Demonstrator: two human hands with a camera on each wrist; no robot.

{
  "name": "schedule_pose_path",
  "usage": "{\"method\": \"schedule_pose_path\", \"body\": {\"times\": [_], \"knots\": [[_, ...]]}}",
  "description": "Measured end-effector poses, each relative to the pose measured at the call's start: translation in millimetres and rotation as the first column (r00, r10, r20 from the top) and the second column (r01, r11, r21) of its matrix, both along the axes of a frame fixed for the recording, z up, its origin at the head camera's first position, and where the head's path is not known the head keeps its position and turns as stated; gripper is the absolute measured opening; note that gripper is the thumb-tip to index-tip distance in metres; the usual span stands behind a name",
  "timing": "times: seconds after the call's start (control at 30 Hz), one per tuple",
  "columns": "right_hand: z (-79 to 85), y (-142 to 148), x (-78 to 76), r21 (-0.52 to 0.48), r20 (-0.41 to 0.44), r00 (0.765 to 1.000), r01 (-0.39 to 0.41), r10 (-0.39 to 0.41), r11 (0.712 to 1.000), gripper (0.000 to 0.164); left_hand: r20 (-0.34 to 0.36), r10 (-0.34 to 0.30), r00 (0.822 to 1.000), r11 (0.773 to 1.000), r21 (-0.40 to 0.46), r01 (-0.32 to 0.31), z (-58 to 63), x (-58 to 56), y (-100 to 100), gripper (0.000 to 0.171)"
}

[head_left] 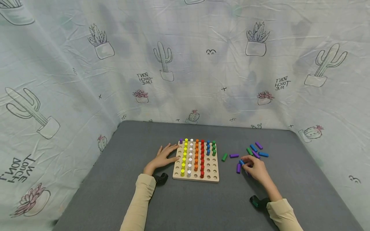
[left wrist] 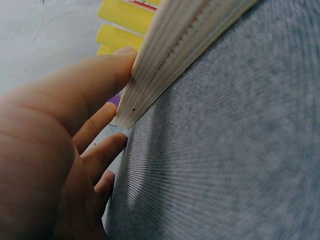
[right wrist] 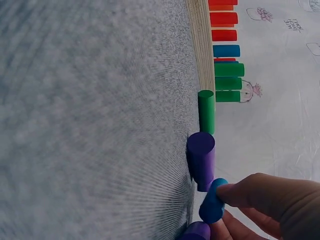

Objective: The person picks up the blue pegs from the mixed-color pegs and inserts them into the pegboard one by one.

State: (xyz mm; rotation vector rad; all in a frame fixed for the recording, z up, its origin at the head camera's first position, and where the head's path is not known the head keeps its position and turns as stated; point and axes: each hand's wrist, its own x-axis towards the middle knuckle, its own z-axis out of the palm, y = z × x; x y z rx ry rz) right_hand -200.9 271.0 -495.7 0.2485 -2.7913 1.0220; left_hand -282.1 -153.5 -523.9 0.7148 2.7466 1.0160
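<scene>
A wooden pegboard (head_left: 195,180) holds upright pegs in columns of yellow, white, orange, red, blue and green, with one purple peg (head_left: 181,141) at its far left corner. My left hand (head_left: 162,158) rests at the board's left side, fingers spread; in the left wrist view the thumb (left wrist: 112,67) touches the board's edge. To the right of the board, my right hand (head_left: 256,169) pinches a blue peg (right wrist: 214,201) between thumb and fingers. A purple peg (head_left: 238,168) lies just left of that hand. Part of another purple peg beneath the hand is hidden.
Loose pegs lie right of the board: a green peg (head_left: 224,157), a purple peg (head_left: 234,156), and a cluster with a blue peg (head_left: 263,154) and a purple peg (head_left: 259,145). A grey cloth-covered table (head_left: 202,205) meets a cactus-print curtain (head_left: 196,64) behind.
</scene>
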Motion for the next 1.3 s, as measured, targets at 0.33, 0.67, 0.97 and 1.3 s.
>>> {"method": "schedule_pose_path", "body": {"times": [0.33,0.67,0.97,1.3], "knots": [[2.2,0.0,-2.5,-0.023,-0.024,1.000,0.003,-0.004,1.000,0.028,0.003,-0.003,1.000,1.000,0.008,0.003,1.1,-0.4,-0.7,0.065],[8.9,-6.3,-7.3,-0.015,-0.057,0.998,0.011,-0.012,1.000,0.029,-0.003,-0.009,1.000,1.000,0.009,0.009,2.5,1.7,-0.5,0.064],[10.3,-13.6,-11.8,-0.042,-0.066,0.998,-0.024,0.021,0.999,0.030,-0.004,-0.018,1.000,1.000,0.008,0.018,1.0,2.4,1.0,0.064],[11.9,-22.8,-15.8,-0.063,-0.074,0.996,-0.049,0.045,0.997,0.029,-0.019,-0.021,1.000,1.000,0.009,0.021,-1.4,1.9,0.1,0.063]]}}
